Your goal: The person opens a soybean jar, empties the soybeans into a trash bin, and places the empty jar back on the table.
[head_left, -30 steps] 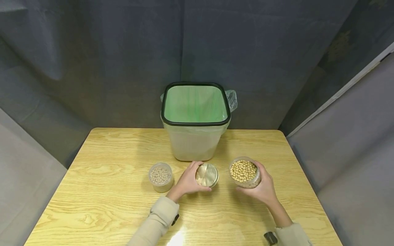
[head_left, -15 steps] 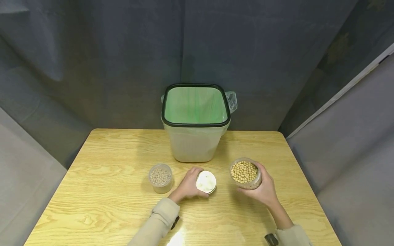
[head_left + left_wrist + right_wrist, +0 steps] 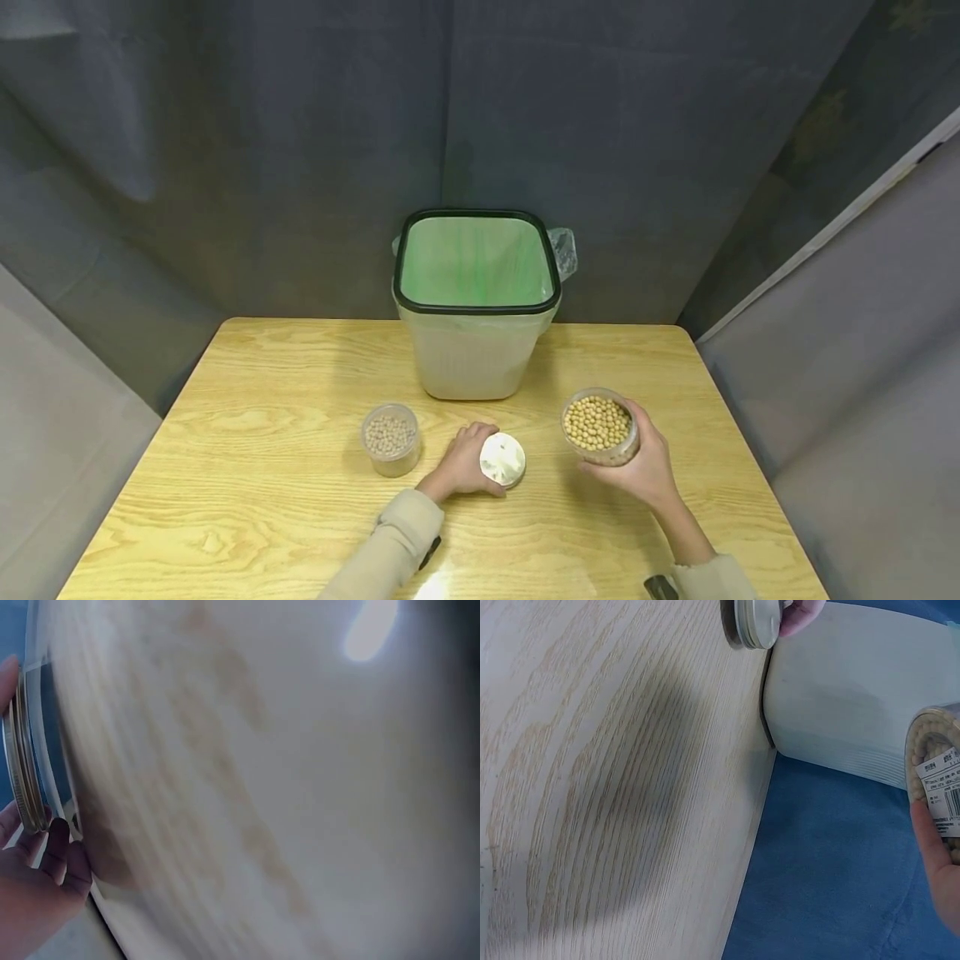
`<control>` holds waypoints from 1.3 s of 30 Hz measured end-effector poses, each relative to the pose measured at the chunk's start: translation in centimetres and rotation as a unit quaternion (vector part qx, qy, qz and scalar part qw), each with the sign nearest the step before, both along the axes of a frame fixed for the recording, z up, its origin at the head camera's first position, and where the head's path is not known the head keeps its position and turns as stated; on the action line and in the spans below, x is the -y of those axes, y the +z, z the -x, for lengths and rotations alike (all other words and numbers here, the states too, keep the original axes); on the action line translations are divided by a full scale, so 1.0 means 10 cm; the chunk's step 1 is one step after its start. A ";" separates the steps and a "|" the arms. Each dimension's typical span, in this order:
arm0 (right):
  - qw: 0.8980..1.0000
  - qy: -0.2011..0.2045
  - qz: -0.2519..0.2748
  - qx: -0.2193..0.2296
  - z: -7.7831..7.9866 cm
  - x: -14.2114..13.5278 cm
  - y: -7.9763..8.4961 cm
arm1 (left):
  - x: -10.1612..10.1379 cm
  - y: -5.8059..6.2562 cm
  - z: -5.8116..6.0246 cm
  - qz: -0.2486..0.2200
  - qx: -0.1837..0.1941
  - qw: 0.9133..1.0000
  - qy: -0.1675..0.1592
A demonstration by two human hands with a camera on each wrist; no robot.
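Observation:
In the head view my left hand (image 3: pixel 467 463) holds a round, shiny metal jar lid (image 3: pixel 503 459) by its edge, thumb and fingers on opposite sides. The left wrist view shows layered gold rims on the lid (image 3: pixel 24 754), as if more than one is stacked; I cannot tell how many. To the right, my right hand (image 3: pixel 647 468) grips an uncovered clear jar of yellow soybeans (image 3: pixel 598 423) round its side, tilted a little above the table. A printed barcode label (image 3: pixel 943 791) shows on that jar in the right wrist view.
A second uncovered clear jar of paler beans (image 3: pixel 390 437) stands on the wooden table (image 3: pixel 247 467), left of my left hand. At the table's back edge is a white bin (image 3: pixel 472 358) with a black rim and green liner. Dark curtains (image 3: pixel 300 167) hang behind.
My left hand has drawn the lid nearer to me and tilted it, so its top catches the light differently. The right hand and its jar have hardly moved.

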State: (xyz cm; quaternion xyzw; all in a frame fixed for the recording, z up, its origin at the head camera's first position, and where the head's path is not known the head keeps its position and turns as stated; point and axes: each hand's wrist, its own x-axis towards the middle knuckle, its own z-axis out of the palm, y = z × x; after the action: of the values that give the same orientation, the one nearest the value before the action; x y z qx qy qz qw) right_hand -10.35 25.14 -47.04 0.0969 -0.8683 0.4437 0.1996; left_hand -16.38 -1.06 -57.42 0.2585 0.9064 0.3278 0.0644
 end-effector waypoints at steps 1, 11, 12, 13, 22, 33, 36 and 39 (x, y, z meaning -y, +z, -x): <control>1.000 0.000 0.001 -0.001 0.00 0.00 0.00 | 0.00 -0.01 0.00 0.004 -0.004 1.000 -0.001; 1.000 -0.004 -0.006 0.003 0.00 0.01 0.00 | 0.00 -0.03 -0.02 0.031 0.002 1.000 -0.003; 1.000 -0.006 -0.006 0.004 0.00 0.01 0.00 | 0.00 -0.02 -0.02 0.030 0.002 1.000 -0.002; 1.000 -0.005 -0.008 0.002 -0.02 0.04 0.05 | 0.00 -0.01 -0.02 0.027 0.000 1.000 -0.001; 1.000 -0.006 -0.008 0.009 -0.02 0.03 0.05 | 0.00 0.16 -0.03 -0.011 0.007 1.000 0.005; 1.000 -0.005 -0.003 0.001 0.00 0.00 0.01 | 0.04 0.47 -0.03 -0.056 0.001 0.998 -0.002; 1.000 -0.006 -0.004 0.003 0.00 0.00 0.01 | 0.05 0.57 -0.04 -0.060 0.003 0.998 -0.003; 1.000 -0.005 -0.003 0.005 0.00 0.00 0.01 | 0.07 0.66 -0.04 -0.063 -0.006 0.998 -0.005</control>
State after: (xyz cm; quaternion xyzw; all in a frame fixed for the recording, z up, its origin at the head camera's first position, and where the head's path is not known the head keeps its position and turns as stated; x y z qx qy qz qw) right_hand -10.32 25.13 -46.90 0.0906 -0.8713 0.4402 0.1972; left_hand -16.01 -1.76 -50.83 0.2682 0.8831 0.3824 0.0441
